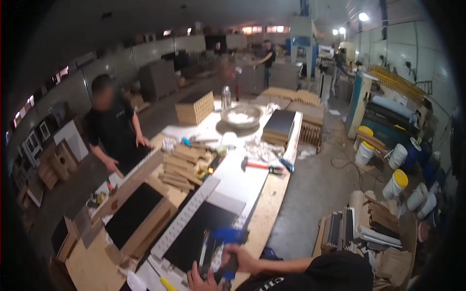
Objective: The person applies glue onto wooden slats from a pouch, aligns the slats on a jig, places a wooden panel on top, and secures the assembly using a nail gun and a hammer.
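Observation:
A blue nail gun [228,235] with a silvery magazine is held over the near end of the workbench. My right hand [242,259] is closed around its dark handle. At the lower end of the magazine, the fingers of my left hand [201,280] are bent against it; the frame's lower edge cuts off the rest of that hand. Under the tool lies a black panel [189,245], bordered on its left by a pale strip with a row of holes [182,220]. A yellow-handled tool [167,284] rests close to my left hand.
Across the bench stands a co-worker [114,126], hands at its edge. Wood strips [182,167], a red-handled hammer [257,166], a round basin [241,116] and another black panel [133,216] occupy the bench [264,213]. Stacked boards [337,230] and buckets [395,184] stand right.

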Demonstrator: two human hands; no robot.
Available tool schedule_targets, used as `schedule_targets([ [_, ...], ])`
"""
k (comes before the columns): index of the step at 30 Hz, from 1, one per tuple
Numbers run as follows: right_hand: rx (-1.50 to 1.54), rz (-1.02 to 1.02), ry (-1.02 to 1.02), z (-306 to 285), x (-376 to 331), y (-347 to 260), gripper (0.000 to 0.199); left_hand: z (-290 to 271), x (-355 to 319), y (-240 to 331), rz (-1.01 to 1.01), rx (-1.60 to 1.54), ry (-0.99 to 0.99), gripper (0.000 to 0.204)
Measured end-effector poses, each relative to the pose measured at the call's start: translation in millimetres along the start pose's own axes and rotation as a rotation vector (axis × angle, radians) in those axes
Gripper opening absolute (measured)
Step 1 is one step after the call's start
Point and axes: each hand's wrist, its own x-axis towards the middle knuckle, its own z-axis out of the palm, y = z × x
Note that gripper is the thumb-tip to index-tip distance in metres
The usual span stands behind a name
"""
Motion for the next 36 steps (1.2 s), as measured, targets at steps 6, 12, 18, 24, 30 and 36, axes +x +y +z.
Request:
schedule_targets([
  [6,0.421,-0.041,-0.311,-38,-10,-60,0.027,-36,22,49,0.093,-0.242,-0.228,0.062],
  [12,0.307,-0.081,-0.229,-40,-17,-43,0.027,-24,-22,-6,-0.854,-1.691,0.108,0.074],
  [18,0.283,0.094,-0.344,-28,-20,-4,0.027,-1,46,46,-0.884,-1.781,0.074,0.069],
  [24,0.065,0.038,-0.348,-10,-11,-13,0.023,1,39,13,-0.685,-1.356,-0.047,0.058],
  [30,-0.531,0.012,-0.301,-13,31,7,0.029,-35,17,11,-0.244,-0.518,0.207,0.046],
  [36,-1.029,-0.228,-1.019,105,8,-11,0.035,-50,6,12,-0.23,-0.372,0.183,0.046],
])
